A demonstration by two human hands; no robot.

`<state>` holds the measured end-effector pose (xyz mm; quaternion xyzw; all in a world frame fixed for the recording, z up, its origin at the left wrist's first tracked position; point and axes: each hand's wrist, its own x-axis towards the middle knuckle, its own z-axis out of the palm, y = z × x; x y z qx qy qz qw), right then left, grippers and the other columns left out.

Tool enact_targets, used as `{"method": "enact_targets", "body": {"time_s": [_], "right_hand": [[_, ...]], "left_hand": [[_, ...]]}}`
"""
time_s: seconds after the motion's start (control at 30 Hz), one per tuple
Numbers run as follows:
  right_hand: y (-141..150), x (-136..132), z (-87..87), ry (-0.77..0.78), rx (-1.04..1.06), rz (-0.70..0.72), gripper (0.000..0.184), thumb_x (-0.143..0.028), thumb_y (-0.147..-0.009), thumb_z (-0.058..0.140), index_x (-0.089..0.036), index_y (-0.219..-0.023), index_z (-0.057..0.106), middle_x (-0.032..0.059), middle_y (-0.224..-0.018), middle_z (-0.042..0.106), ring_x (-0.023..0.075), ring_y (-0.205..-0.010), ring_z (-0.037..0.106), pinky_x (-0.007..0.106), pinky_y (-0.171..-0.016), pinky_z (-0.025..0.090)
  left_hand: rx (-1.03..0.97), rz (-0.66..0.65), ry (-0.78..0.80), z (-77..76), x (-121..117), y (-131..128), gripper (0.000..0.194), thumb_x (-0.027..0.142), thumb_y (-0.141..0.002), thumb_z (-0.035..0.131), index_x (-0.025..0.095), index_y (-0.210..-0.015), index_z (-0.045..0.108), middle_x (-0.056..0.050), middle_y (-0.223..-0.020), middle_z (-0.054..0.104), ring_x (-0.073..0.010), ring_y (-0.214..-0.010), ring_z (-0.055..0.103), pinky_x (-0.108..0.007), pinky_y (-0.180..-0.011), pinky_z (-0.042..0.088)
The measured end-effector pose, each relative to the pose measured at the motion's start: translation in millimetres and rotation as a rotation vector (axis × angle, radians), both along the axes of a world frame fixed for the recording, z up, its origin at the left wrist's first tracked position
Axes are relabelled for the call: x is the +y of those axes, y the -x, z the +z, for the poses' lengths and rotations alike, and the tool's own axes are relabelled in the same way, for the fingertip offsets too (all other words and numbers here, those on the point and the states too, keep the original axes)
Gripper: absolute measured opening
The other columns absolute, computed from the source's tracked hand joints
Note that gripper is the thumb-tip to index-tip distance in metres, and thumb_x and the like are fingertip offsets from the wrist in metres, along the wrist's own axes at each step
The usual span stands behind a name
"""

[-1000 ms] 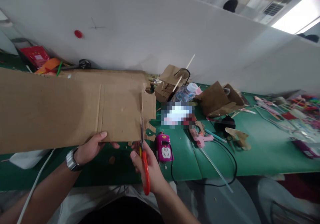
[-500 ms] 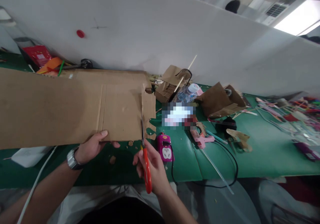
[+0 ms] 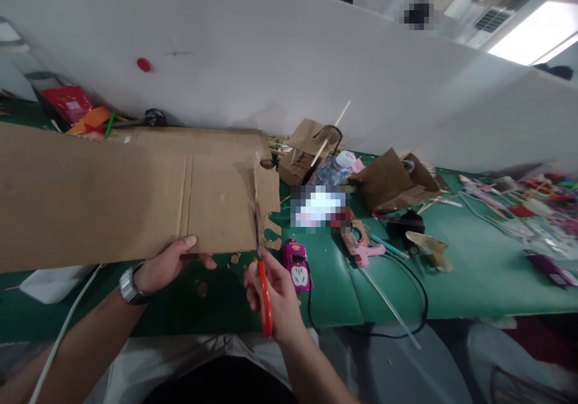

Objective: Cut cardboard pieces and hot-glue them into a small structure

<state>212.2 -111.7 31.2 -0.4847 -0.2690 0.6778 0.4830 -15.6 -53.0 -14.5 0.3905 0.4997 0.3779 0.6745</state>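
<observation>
Right fingers (image 3: 273, 265) grip scissors (image 3: 263, 276), blades on the cardboard (image 3: 117, 205) just beyond; left fingers (image 3: 183, 245) clasp its near edge. Cutting seems underway; the next snip likely needs it steady.

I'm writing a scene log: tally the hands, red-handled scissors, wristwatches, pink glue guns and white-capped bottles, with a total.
Left hand and right hand: 2
Red-handled scissors: 1
Wristwatch: 1
Pink glue gun: 1
White-capped bottle: 1
Total: 6
</observation>
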Motion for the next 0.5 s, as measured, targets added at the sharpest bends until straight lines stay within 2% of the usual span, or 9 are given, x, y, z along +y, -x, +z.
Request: {"method": "enact_targets", "body": {"time_s": [0.1,0.2,0.33,0.5], "right_hand": [[3.5,0.2,5.1,0.008,-0.052,0.017,0.058,-0.065,-0.072,0.088,-0.023,-0.099,0.058,-0.0094,-0.060,0.055,0.0051,-0.037,0.041,0.018,-0.032,0.028],[3.8,0.3,8.8,0.023,-0.079,0.011,0.064,-0.067,-0.072,0.087,-0.023,-0.107,0.057,-0.0107,-0.058,0.054,0.0066,-0.034,0.043,0.019,-0.029,0.029],[1.1,0.7,6.4,0.014,-0.096,0.034,0.056,-0.066,-0.077,0.084,-0.023,-0.101,0.059,-0.0098,-0.056,0.054,0.0078,-0.033,0.044,0.020,-0.028,0.032],[1.0,0.0,3.0,0.030,-0.065,0.033,0.053,-0.064,-0.078,0.084,-0.023,-0.100,0.058,-0.0095,-0.055,0.054,0.0085,-0.033,0.044,0.021,-0.028,0.032]], "left_hand": [[0.006,0.026,-0.046,1.1,-0.9,-2.9,0.044,0.056,-0.086,0.066,0.019,-0.069,0.081,-0.012,-0.070,0.079,-0.0335,-0.088,0.077,-0.040,-0.107,0.051],[-0.016,0.044,-0.066,0.6,-2.1,-4.2,0.042,0.051,-0.090,0.063,0.017,-0.076,0.082,-0.010,-0.070,0.079,-0.0316,-0.085,0.077,-0.040,-0.106,0.052],[-0.072,0.075,-0.022,-0.8,-3.4,-4.7,0.037,0.049,-0.088,0.066,0.016,-0.080,0.082,-0.010,-0.072,0.080,-0.0314,-0.087,0.078,-0.040,-0.104,0.053],[-0.141,0.097,0.060,3.8,-3.3,-7.6,0.038,0.049,-0.084,0.068,0.014,-0.084,0.082,-0.012,-0.069,0.079,-0.0318,-0.075,0.077,-0.043,-0.085,0.060]]}}
